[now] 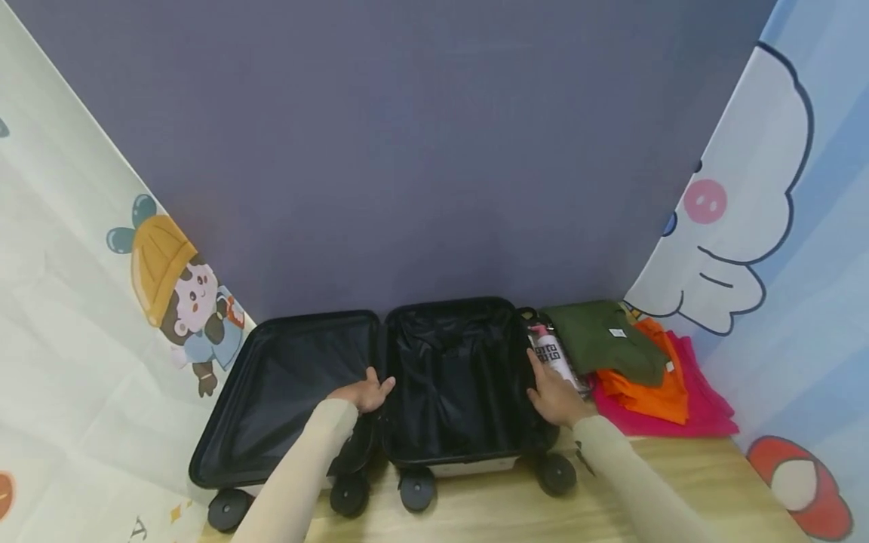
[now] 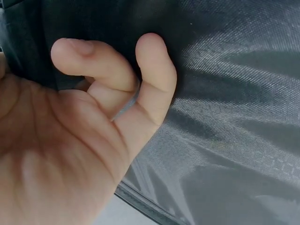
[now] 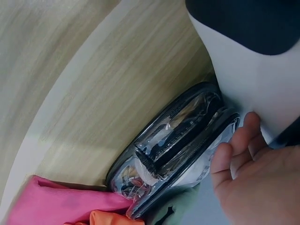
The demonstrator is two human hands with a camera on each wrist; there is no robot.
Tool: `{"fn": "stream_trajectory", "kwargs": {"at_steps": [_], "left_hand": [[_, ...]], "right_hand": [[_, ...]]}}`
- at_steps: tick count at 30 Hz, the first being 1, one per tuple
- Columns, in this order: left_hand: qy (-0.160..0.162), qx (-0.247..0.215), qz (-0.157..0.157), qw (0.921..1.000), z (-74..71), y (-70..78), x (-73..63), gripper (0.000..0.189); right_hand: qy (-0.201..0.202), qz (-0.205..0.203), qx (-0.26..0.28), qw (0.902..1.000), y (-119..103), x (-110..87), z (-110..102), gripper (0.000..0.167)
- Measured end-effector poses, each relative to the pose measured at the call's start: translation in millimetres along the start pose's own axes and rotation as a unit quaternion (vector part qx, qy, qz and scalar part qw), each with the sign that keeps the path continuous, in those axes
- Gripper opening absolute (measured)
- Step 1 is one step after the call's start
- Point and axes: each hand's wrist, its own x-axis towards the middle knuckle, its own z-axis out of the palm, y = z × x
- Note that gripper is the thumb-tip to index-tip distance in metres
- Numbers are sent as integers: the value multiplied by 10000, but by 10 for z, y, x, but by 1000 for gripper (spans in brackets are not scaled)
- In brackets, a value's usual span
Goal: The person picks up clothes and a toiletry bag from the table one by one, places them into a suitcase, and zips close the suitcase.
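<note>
A suitcase lies spread open, its black-lined left half (image 1: 305, 377) beside its deeper right half (image 1: 455, 377). My left hand (image 1: 364, 394) is over the inner edges where the halves meet. In the left wrist view, its fingers (image 2: 157, 70) are loosely bent before the dark lining (image 2: 234, 108), with nothing between them. My right hand (image 1: 555, 396) is at the right half's outer edge. Its slightly bent fingertips (image 3: 252, 121) are right by the pale outer shell (image 3: 248, 84). Next to them stands a clear toiletry bag (image 3: 178, 136) with black trim, holding a white pump bottle (image 1: 551, 353).
Right of the toiletry bag lie a folded green garment (image 1: 604, 339), an orange one (image 1: 661, 396) and a pink one (image 1: 699, 407), partly overlapping. Black wheels (image 1: 557, 473) stick out along the suitcase's near side, over the wood-look surface (image 1: 489, 505). A grey panel (image 1: 434, 166) rises behind.
</note>
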Motion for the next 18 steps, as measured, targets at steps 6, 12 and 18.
{"fn": "stream_trajectory", "kwargs": {"at_steps": [6, 12, 18], "left_hand": [[-6, -120, -2, 9999, -36, -26, 6, 85], [-44, -237, -50, 9997, -43, -49, 14, 86], [-141, -295, 14, 9995, -33, -50, 16, 86]], "right_hand": [[157, -125, -41, 9998, -9, 31, 18, 84], [-18, -1, -9, 10000, -23, 55, 19, 84], [-32, 34, -27, 10000, -25, 19, -2, 85]]}}
